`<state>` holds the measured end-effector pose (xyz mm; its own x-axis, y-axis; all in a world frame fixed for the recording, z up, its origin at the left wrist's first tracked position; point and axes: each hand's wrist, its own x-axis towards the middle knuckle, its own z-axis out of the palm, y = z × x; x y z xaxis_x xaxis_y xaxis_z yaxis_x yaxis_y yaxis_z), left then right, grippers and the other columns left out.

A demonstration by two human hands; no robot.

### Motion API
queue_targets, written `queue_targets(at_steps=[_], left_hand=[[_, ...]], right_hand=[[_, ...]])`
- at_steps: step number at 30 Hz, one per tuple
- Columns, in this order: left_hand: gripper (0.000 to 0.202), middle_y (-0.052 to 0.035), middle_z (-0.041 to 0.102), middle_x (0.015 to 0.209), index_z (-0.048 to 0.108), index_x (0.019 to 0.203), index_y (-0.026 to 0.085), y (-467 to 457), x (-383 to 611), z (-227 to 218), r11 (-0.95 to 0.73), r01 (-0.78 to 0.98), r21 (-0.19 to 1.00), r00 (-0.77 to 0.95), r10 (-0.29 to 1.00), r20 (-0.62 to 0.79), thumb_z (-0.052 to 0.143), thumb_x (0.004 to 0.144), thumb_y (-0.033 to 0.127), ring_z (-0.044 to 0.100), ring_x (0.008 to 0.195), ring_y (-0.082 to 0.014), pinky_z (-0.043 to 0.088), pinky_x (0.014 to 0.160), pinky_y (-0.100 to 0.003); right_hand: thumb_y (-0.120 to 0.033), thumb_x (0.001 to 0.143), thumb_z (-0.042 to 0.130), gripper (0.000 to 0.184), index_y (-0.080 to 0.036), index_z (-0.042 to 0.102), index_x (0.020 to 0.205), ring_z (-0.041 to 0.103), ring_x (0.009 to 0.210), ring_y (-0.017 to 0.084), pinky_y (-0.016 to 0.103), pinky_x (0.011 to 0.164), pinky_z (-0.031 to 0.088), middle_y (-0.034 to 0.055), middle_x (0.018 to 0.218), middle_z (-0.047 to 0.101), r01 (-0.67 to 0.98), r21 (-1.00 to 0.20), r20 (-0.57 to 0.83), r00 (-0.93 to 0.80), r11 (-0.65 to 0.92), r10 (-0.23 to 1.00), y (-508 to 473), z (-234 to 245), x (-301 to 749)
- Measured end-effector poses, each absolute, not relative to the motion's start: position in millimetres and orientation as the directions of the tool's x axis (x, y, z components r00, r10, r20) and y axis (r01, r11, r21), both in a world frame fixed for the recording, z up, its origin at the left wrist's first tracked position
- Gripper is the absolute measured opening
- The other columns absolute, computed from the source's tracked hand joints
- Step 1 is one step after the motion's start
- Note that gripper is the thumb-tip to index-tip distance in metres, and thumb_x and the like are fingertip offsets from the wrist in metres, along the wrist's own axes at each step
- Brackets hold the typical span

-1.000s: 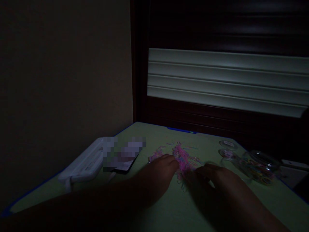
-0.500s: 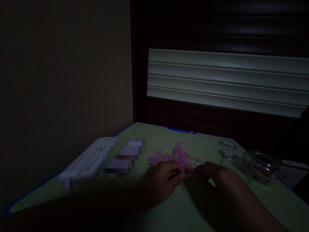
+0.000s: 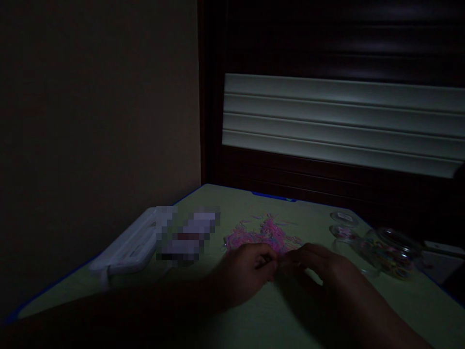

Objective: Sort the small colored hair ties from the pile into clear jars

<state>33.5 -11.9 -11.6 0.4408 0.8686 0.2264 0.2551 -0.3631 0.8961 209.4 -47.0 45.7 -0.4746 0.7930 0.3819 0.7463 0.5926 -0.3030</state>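
My left hand (image 3: pixel 250 271) is closed in a pinch just in front of a pile of thin pink strands (image 3: pixel 269 237). A faint, thin pale strand (image 3: pixel 286 264) shows at its fingertips, blurred and dim. Close on the right, my right hand (image 3: pixel 325 266) has its fingers bent and drawn together, its tips almost meeting those of the left. What the right fingertips hold is too dark and smeared to make out. Loose strands in pink and pale colours lie scattered behind the pile.
On the right stand a clear jar (image 3: pixel 394 252) of colourful bands, a small clear container (image 3: pixel 343 232) and a round lid (image 3: pixel 344 218). A white case (image 3: pixel 127 247) and a blurred-out flat object (image 3: pixel 191 235) lie on the left of the table (image 3: pixel 225 198). A wall borders the left side.
My right hand has moved slightly left, bringing its fingertips closer to my left hand. The pale loop that dangled below the left fingertips no longer shows.
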Motion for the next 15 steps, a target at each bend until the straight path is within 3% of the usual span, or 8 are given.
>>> queue_targets(at_steps=[15], left_hand=[[0.012,0.0007,0.058,0.072,0.059,0.081,0.015,-17.1,34.2,-5.0,-0.372,0.253,0.893,0.458,0.859,0.228,0.048,0.081,0.019,0.056,0.068,-0.0121,0.042,0.061,-0.022]], right_hand=[[-0.009,0.076,0.051,0.021,-0.022,0.067,0.078,0.059,0.065,0.013,0.023,0.060,0.044,0.0011,0.073,0.064,0.782,-0.252,0.349,-0.475,0.569,0.808,-48.1,47.2,206.8]])
